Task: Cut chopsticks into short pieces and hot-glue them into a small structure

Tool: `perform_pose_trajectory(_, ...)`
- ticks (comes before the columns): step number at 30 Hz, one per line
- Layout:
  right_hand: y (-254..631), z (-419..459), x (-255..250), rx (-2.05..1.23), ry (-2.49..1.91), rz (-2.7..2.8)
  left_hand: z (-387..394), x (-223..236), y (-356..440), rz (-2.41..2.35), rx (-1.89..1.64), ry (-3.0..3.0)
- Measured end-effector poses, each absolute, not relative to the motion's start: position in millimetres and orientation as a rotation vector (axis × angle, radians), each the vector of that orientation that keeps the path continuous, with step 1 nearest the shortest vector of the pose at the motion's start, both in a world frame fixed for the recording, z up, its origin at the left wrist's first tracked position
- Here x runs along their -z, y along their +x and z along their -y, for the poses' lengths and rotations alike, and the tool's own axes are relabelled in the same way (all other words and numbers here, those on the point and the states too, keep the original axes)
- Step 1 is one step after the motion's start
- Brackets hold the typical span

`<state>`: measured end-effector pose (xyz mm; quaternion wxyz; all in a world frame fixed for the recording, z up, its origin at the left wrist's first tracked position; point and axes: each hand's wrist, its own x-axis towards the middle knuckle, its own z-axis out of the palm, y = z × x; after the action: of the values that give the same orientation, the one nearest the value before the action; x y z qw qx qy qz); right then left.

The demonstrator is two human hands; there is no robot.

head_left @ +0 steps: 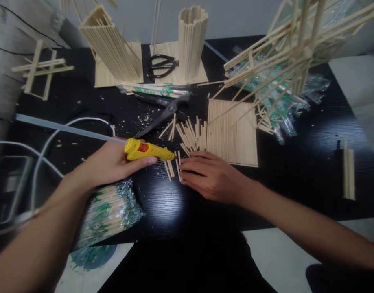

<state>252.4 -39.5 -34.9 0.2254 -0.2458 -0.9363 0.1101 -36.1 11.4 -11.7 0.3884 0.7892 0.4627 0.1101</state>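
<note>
My left hand is wrapped round a yellow hot glue gun, and a long translucent glue stick sticks out of its back. The dark nozzle points right, at a short wooden stick by the fingertips of my right hand. Those fingers are closed and bent down onto the stick on the black table. Just left of them lie a few more short sticks. A loose heap of cut sticks spreads behind my right hand, beside a flat panel of sticks.
At the back stand two stick towers on square bases. Black-handled scissors and dark pruning shears lie before them. A stick frame juts in at right. Wrapped chopsticks and a white cord are at left.
</note>
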Motion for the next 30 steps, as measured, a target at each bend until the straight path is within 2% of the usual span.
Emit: perform_pose_trajectory(30, 252.1, 40.9, 40.2, -0.238, -0.641, 2.528, -12.4, 19.8, -41.8, -1.171, -0.336, 2.034)
